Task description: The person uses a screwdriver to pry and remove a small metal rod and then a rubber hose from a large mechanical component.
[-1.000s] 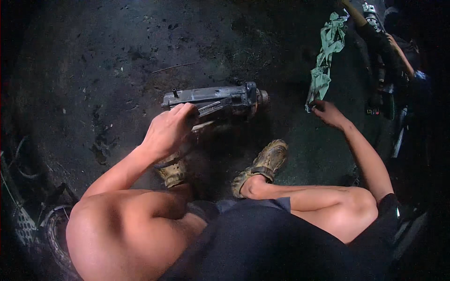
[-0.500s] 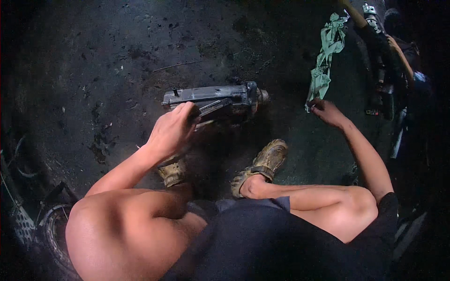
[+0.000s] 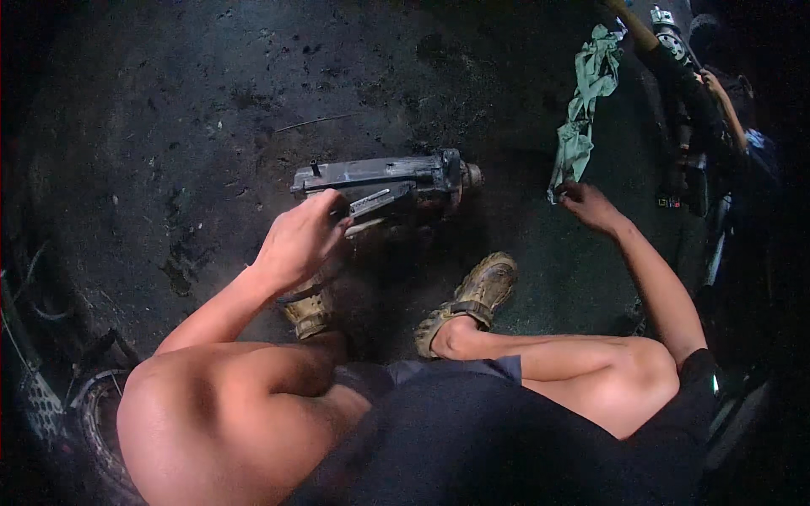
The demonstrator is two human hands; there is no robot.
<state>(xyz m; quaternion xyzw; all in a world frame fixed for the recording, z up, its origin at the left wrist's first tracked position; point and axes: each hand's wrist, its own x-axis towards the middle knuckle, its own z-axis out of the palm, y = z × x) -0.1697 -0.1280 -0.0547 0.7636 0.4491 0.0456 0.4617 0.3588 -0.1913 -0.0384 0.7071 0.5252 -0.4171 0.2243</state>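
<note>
A dark, elongated metal machine part (image 3: 371, 171) lies on the floor in front of me, a round fitting at its right end. Over its near left side, my left hand (image 3: 302, 232) is closed on a narrow flat metal piece (image 3: 369, 202), which points up and to the right; its exact kind is unclear. The fingers cover its lower end. Off to the right, my right hand (image 3: 592, 207) pinches the near end of a crumpled green cloth (image 3: 576, 139). The cloth stretches away in a long twisted strip.
Another person's arm (image 3: 645, 32) reaches in at the top right, near a metal assembly (image 3: 671, 42). A thin rod (image 3: 316, 121) lies beyond the machine part. My shoes (image 3: 485, 287) rest close in front of it. A toothed wheel (image 3: 103, 413) stands at lower left.
My left hand has shifted slightly down and left, and the flat metal piece has turned a little and catches more light. My right hand and the green cloth are almost unmoved.
</note>
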